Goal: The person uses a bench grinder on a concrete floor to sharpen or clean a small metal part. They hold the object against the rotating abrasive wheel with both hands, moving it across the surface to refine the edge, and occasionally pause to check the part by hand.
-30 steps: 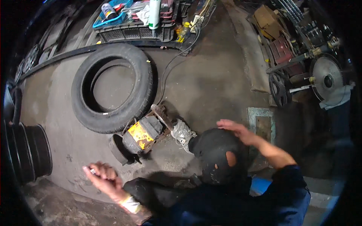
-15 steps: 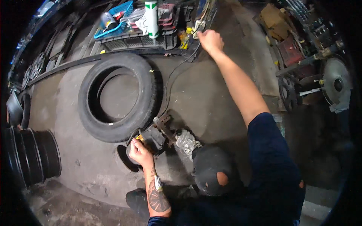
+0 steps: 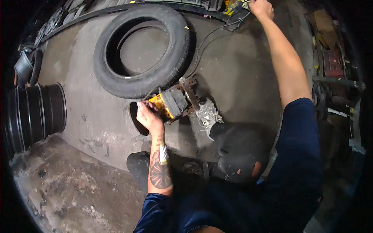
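Note:
A yellow and grey boxy machine (image 3: pixel 169 104) with a rusty metal frame stands on the floor in front of me. My left hand (image 3: pixel 150 118) is closed at its left side, and a dark part hides what the fingers grip. Far up at the right, my right hand (image 3: pixel 262 8) has its fingers closed beside a small white fitting (image 3: pixel 245 5). A dark cable (image 3: pixel 210 38) runs from there down to the machine and the tyre. The black tyre (image 3: pixel 180 46) lies flat just behind the machine, close against it.
Black wheel rims (image 3: pixel 37 114) are stacked on their sides at the left. A round hollow piece (image 3: pixel 134 118) lies by my left hand. A crumpled silvery bundle (image 3: pixel 209 114) touches the machine's frame. A red box (image 3: pixel 333 62) stands among parts at the right.
The view has tipped down and shifted left, so the basket and crate at the back are mostly out of sight. More of the machine's yellow side shows. My right arm remains stretched toward the white fitting.

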The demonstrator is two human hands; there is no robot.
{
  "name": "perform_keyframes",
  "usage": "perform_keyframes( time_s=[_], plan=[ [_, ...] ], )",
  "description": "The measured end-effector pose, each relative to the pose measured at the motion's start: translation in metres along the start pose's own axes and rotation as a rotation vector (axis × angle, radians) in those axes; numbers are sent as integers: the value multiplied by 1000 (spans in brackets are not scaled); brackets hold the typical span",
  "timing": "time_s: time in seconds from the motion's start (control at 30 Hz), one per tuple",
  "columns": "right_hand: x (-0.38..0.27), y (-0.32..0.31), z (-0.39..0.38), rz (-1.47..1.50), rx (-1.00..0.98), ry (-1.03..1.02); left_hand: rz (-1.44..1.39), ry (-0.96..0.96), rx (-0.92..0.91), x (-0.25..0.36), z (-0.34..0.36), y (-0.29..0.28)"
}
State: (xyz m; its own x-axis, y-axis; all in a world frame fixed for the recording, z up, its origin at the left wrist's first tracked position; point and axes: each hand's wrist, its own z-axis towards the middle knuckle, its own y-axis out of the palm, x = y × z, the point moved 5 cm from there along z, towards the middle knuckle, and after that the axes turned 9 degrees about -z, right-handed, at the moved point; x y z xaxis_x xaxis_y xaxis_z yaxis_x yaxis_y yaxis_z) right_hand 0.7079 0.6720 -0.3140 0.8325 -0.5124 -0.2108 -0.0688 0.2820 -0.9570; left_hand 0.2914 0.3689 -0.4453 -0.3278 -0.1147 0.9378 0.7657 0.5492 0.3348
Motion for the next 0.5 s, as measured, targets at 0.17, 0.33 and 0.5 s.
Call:
perform_keyframes(
  time_s=[0.17,0.33,0.5],
  plan=[
    [1,-35,-14,-218,19,-172,-75,-79,-70,-2,4,14],
    [-49,-109,-260,719,-641,-748,160,14,-100,7,13,-19],
    [-5,-137,-463,1233,-1264,-67,145,-20,-163,5,4,4]
  ],
)
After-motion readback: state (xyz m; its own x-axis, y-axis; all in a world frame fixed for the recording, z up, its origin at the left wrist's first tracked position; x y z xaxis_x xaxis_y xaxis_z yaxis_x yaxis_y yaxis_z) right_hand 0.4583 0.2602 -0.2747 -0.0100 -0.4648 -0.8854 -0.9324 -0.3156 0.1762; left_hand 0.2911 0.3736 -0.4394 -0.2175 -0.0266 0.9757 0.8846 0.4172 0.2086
